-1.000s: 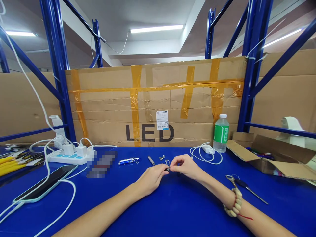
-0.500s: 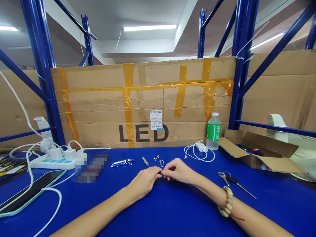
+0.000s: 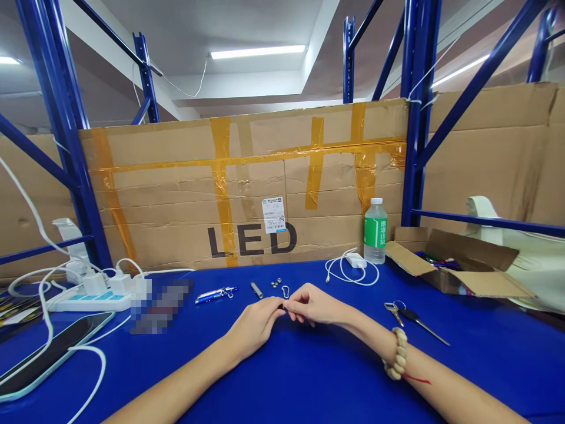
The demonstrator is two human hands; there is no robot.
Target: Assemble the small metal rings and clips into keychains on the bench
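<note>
Over the blue tabletop, my left hand (image 3: 255, 325) and my right hand (image 3: 315, 304) meet fingertip to fingertip. Both are closed in a pinch around a small dark piece (image 3: 281, 306), mostly covered by the fingers, so its kind does not show. Just beyond the fingertips lies a small silver carabiner clip (image 3: 285, 291). Several tiny round metal pieces (image 3: 276, 284) sit behind it, and a short grey cylinder (image 3: 256, 290) rests to their left. Blue pens (image 3: 214, 295) lie farther left. A beaded bracelet (image 3: 396, 353) circles my right wrist.
Right of my right arm lies a key with a metal clip (image 3: 412, 315). Farther back are a white cable with adapter (image 3: 355, 260), a bottle (image 3: 375, 232) and an open carton (image 3: 477, 277). On the left are a phone (image 3: 53, 352) and a power strip (image 3: 92, 300).
The view has turned and tilted slightly, so everything sits a little farther left. My fingertips are closer together and cover more of the dark piece. Nothing on the table has moved.
</note>
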